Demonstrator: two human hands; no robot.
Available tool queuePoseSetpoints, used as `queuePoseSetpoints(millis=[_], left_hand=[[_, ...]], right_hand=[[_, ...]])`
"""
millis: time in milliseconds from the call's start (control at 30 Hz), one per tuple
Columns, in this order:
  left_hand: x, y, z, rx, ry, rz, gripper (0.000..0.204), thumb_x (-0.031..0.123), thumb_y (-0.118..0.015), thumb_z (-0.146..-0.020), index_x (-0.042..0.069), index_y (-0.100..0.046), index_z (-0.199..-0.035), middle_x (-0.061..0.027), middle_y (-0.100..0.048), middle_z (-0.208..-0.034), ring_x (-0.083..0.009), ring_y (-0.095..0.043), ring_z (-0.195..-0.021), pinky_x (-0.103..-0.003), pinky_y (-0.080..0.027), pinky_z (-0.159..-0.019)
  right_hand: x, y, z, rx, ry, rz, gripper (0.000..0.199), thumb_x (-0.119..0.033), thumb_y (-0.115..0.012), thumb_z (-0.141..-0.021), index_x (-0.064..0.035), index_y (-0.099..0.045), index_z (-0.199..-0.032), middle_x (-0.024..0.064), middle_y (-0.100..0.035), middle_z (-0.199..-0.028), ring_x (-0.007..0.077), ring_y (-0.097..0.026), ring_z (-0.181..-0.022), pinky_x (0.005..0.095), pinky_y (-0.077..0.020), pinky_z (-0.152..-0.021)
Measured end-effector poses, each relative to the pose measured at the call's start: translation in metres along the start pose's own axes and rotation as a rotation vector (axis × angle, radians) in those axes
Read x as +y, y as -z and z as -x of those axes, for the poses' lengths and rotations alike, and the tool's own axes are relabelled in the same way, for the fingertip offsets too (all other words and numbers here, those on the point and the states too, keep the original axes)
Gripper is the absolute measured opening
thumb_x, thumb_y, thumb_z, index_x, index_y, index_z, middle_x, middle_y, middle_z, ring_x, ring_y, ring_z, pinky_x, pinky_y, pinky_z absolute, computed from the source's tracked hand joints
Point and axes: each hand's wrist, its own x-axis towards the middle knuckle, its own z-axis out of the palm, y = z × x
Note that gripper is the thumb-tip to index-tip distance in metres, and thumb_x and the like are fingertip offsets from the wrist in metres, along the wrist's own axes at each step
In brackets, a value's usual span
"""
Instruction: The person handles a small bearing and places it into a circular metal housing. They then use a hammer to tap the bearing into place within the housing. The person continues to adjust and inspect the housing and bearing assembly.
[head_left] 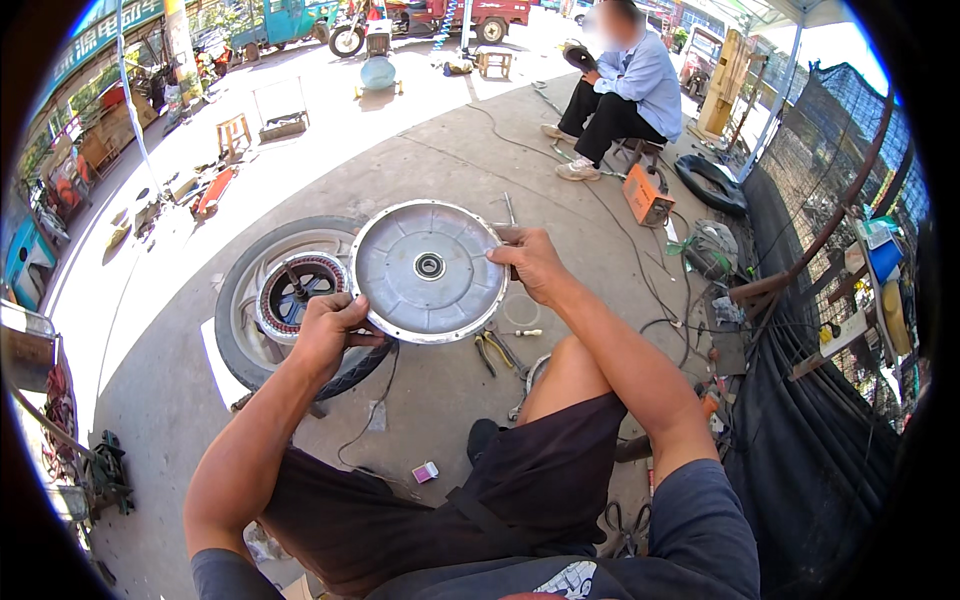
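Note:
Between both hands I hold up a round silver metal hub cover [400, 285], with a bearing at its centre and small holes along its rim. My left hand [332, 332] grips the lower left edge, thumb on the face and fingers behind. At the upper right edge, my right hand [528, 262] pinches the rim the same way. Behind the cover, to the left, a wheel with a black tyre [240, 360] lies on the ground. Its open hub shows a ring of copper windings, the motor stator [268, 312], with a shaft standing up. The cover hides the wheel's right part.
Pliers [486, 352] and a screwdriver [526, 332] lie beyond my knee. A small pink box [425, 472] is near my foot. Farther right are an orange machine [648, 196], cables and a tyre [712, 184]. A person [630, 90] sits on a stool at the back.

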Motion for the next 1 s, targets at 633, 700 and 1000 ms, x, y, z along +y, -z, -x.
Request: queuePoseSetpoints(millis=[633, 700, 1000], left_hand=[[0.0047, -0.0056, 0.0037, 0.021, 0.001, 0.017, 0.031, 0.022, -0.054, -0.101, -0.006, -0.065, -0.095, -0.0153, -0.070, -0.087, -0.0217, -0.070, -0.076, -0.033, -0.062, -0.069], [0.0054, -0.0066, 0.0049, 0.032, -0.004, 0.035, 0.031, 0.019, -0.054, -0.101, -0.009, -0.064, -0.091, -0.0175, -0.069, -0.085, -0.0234, -0.071, -0.075, -0.032, -0.063, -0.068], [-0.0004, -0.0012, 0.0009, -0.007, -0.005, -0.002, 0.031, 0.023, -0.054, -0.101, -0.005, -0.066, -0.098, -0.0154, -0.071, -0.089, -0.0220, -0.070, -0.078, -0.035, -0.062, -0.071]], right_hand=[[-0.0012, 0.0017, 0.0003, 0.001, -0.017, 0.002, 0.041, -0.001, -0.067, -0.077, 0.0105, -0.066, -0.117, 0.0103, -0.069, -0.086, 0.0136, -0.062, -0.068, 0.0277, -0.0490, -0.058], [-0.0010, 0.0000, 0.0008, 0.001, -0.023, -0.002, 0.041, -0.001, -0.067, -0.077, 0.0106, -0.066, -0.117, 0.0103, -0.069, -0.086, 0.0136, -0.062, -0.068, 0.0278, -0.0489, -0.058], [-0.0001, 0.0011, -0.0001, 0.008, -0.013, 0.018, 0.040, -0.001, -0.068, -0.077, 0.0102, -0.067, -0.115, 0.0096, -0.069, -0.084, 0.0131, -0.061, -0.067, 0.0271, -0.0483, -0.057]])
